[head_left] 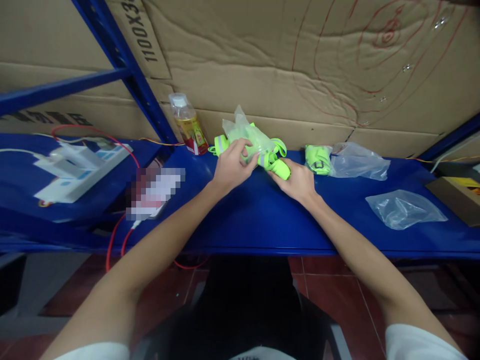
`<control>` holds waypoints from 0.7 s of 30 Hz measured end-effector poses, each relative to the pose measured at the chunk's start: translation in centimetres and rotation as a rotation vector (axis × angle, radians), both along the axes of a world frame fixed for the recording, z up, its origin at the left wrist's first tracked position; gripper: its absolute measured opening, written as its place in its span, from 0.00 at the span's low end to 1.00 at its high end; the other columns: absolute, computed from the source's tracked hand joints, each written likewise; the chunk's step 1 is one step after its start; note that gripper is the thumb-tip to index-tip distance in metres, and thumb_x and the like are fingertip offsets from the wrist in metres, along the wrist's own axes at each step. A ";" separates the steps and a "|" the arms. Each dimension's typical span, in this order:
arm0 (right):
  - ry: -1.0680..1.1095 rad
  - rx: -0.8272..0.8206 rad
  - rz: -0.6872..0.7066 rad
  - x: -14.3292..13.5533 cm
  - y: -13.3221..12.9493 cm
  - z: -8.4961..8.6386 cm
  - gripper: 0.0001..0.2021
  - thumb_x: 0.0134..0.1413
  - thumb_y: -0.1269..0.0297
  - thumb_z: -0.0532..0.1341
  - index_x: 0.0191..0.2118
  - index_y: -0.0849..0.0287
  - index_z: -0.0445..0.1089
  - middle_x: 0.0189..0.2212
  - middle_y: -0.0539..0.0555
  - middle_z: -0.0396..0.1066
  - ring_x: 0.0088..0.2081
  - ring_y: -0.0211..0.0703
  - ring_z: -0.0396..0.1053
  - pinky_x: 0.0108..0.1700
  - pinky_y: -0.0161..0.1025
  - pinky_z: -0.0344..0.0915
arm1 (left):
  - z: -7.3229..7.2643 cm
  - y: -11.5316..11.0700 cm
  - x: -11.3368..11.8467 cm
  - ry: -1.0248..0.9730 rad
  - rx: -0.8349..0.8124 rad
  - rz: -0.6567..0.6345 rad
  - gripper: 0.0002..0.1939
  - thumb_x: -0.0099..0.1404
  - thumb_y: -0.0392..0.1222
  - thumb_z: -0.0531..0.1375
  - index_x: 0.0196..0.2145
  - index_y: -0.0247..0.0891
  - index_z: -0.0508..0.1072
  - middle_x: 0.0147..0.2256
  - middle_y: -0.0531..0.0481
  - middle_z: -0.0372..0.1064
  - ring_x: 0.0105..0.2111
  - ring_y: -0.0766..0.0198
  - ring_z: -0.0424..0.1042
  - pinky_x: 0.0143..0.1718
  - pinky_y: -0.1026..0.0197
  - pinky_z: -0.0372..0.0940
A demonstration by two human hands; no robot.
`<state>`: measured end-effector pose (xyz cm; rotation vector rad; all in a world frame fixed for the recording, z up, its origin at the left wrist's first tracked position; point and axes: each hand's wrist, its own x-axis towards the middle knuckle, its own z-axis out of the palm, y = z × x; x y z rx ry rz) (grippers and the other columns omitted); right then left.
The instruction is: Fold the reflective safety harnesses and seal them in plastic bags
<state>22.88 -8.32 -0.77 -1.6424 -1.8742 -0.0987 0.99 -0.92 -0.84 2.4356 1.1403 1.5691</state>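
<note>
A neon yellow-green reflective strap bundle (280,169) with silver-grey stripes lies over the blue shelf. My right hand (300,181) is closed round its right end. Loops of the strap stick out on both sides of a clear plastic bag (258,140), which covers part of it. The fingers of my left hand (234,167) are curled against this bag and pinch it, with thumb towards the strap. Some of the strap is hidden by the bag and the left hand. Right of my hands lies a folded neon bundle (318,159) with a dark buckle.
Two clear bags, one flat (407,209) and one crumpled (358,161), lie at right, near a cardboard box (455,200). A drink bottle (189,127) stands behind my left hand. Left are a blurred-out phone-like item (155,192), a red cable (112,245) and a power strip (84,175).
</note>
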 end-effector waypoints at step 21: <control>1.104 -0.142 0.182 -0.8 1.2 -1.0 0.29 0.37 0.44 0.81 0.42 0.57 0.79 0.41 0.56 0.83 0.41 0.52 0.79 0.47 0.51 0.78 | 0.3 -2.4 1.4 0.545 0.311 -0.026 0.29 0.79 0.36 0.49 0.74 0.45 0.64 0.43 0.43 0.73 0.44 0.56 0.72 0.44 0.58 0.70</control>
